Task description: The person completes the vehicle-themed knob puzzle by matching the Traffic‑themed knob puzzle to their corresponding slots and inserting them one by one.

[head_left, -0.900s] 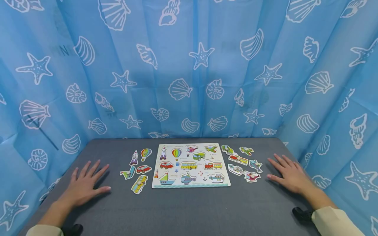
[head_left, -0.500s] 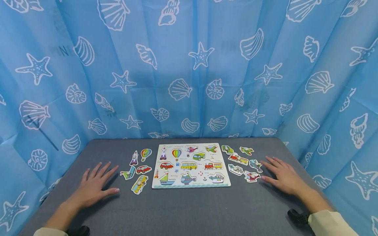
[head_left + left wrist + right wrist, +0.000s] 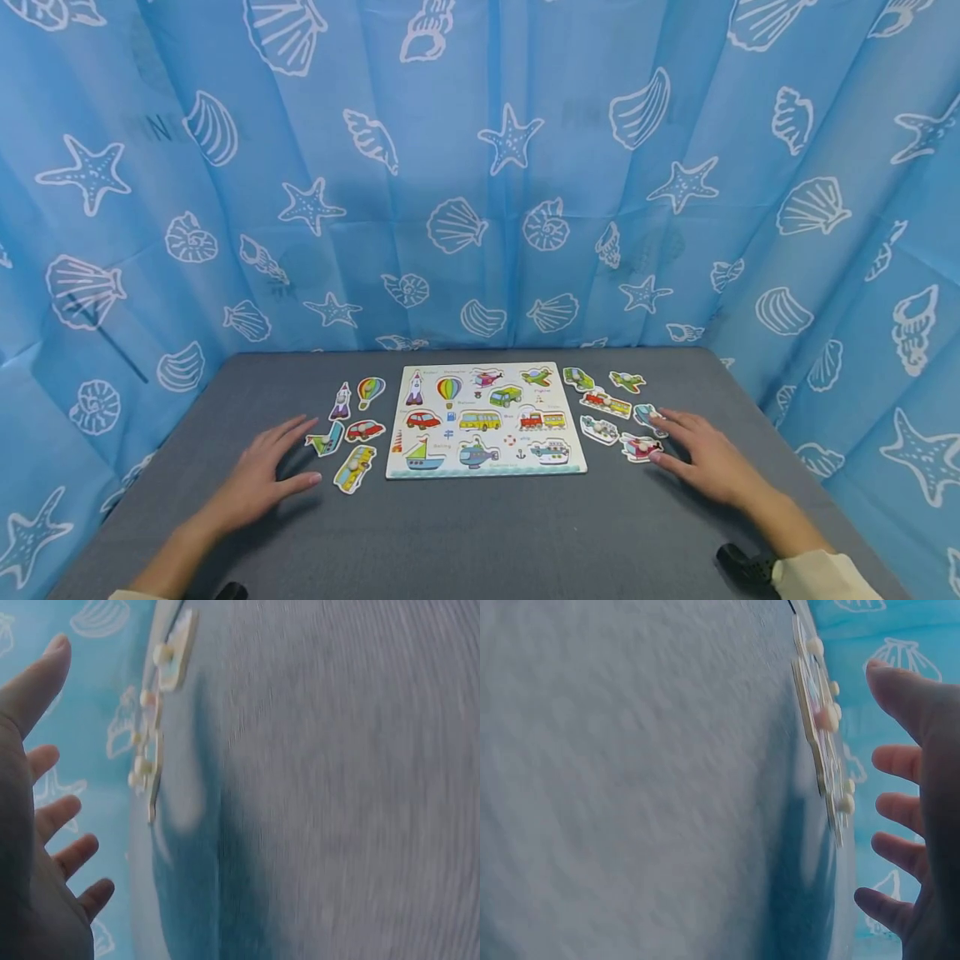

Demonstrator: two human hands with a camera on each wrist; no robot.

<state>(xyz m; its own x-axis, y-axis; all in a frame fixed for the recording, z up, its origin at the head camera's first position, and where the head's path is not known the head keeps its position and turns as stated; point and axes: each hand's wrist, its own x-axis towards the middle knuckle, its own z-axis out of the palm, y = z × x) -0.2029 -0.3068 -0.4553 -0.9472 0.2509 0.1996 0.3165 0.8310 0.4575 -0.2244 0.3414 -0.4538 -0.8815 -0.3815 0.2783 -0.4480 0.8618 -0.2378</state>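
My left hand [image 3: 258,475] hovers with extended fingers just left of the sailboat piece [image 3: 326,439] and the yellow bus piece [image 3: 354,469], holding nothing. Near it lie the rocket piece [image 3: 341,402], the balloon piece [image 3: 371,392] and the red car piece [image 3: 364,430]. On the other side, my right hand [image 3: 708,458] holds nothing, its fingers over the edges of the helicopter piece [image 3: 640,448] and the blue-grey piece [image 3: 649,419]. Whether they touch is unclear. In the right wrist view, knobs [image 3: 826,718] stand up from the pieces.
Between the hands lies a white puzzle board [image 3: 480,457] with printed vehicles. To its right are the ship piece [image 3: 598,430], train piece [image 3: 606,404], green truck piece [image 3: 577,380] and green plane piece [image 3: 627,382]. A blue shell-patterned curtain [image 3: 465,167] hangs behind the grey table [image 3: 480,542].
Both hands have moved inward. The left came right toward the sailboat and bus pieces; the right came left to the helicopter piece. The puzzle pieces stay where they were.
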